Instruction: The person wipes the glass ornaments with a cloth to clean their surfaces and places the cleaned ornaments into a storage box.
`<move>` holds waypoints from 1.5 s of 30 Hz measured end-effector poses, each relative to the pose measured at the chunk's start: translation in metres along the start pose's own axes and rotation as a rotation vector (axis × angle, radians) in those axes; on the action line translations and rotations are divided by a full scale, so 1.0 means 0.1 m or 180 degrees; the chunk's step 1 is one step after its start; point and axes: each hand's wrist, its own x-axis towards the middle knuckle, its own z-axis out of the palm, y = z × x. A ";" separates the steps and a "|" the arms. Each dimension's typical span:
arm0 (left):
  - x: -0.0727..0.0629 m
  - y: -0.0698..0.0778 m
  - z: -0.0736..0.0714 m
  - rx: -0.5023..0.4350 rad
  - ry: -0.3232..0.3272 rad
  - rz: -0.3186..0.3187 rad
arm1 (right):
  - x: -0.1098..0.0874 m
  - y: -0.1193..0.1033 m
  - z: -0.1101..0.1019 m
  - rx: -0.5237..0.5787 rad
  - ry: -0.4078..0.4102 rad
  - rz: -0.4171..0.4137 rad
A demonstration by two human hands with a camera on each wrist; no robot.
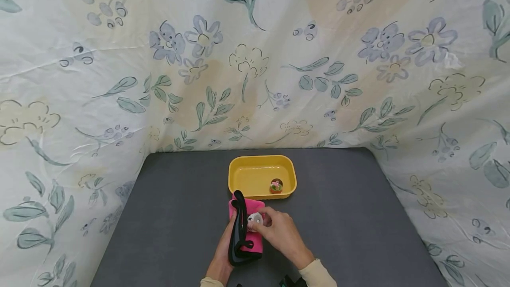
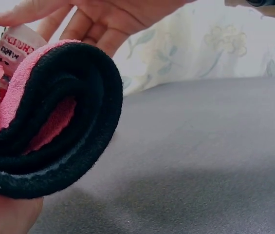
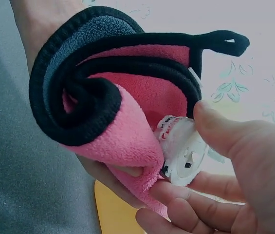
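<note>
My left hand (image 1: 224, 246) grips a folded pink and grey cloth (image 1: 253, 243) with black edging and a hanging loop. Rolled layers of the cloth show up close in both wrist views. At the cloth's pink side, my right hand (image 1: 284, 236) pinches a small white round object (image 3: 185, 153) between thumb and fingers. Its flat base faces the right wrist camera and has a small dark slot. Red and dark lettering runs along its side, and pink bits show beside it in the left wrist view. Pink cloth lies against part of this object.
A yellow tray (image 1: 249, 177) stands just beyond the cloth on the grey table (image 1: 179, 216). Inside its near right part sits a small round brown and green trinket (image 1: 276, 185) with pink on it. Flower-patterned fabric (image 1: 255, 114) hangs behind and at both sides.
</note>
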 end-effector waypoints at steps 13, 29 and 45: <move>-0.09 0.08 0.01 -0.0139 -0.0130 -0.0006 | -0.04 0.02 -0.01 -0.0473 0.0009 -0.0828; -0.08 0.08 0.02 -0.0007 -0.0114 0.0083 | -0.04 0.06 0.03 -0.0322 -0.0167 -0.0929; -0.14 0.11 0.12 -0.0093 0.0061 -0.0119 | -0.02 0.16 0.12 0.0352 -0.0004 -0.0505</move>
